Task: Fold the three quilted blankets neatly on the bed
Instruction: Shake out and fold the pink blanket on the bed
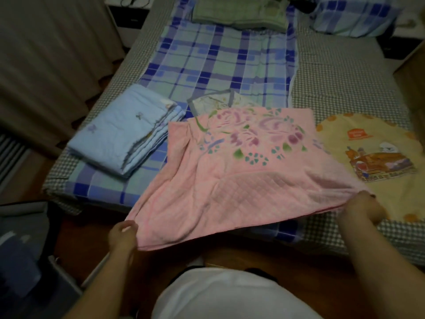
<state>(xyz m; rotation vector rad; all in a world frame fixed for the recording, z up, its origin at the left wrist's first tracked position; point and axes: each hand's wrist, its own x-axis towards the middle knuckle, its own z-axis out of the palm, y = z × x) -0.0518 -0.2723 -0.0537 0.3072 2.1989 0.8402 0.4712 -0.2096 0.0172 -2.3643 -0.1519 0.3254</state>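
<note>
The pink blanket [232, 171] was held at its near edge, 1 corner pinched in the left hand [123, 236] and the other gripped by the right hand [361, 209]. The near edge was raised off the bed [340, 72] past its near edge, while the far part rested on the mattress; this hold probably kept the edge taut and level for a fold towards the far side. The blue blanket [119, 134] lay already folded near the bed's left edge, apart from the working area. The yellow blanket [372, 153] lay flat towards the right edge, partly covered by the pink blanket. A pale item [213, 102] beyond the pink blanket was mostly hidden and could not be identified. The right fingers were concealed by cloth.
</note>
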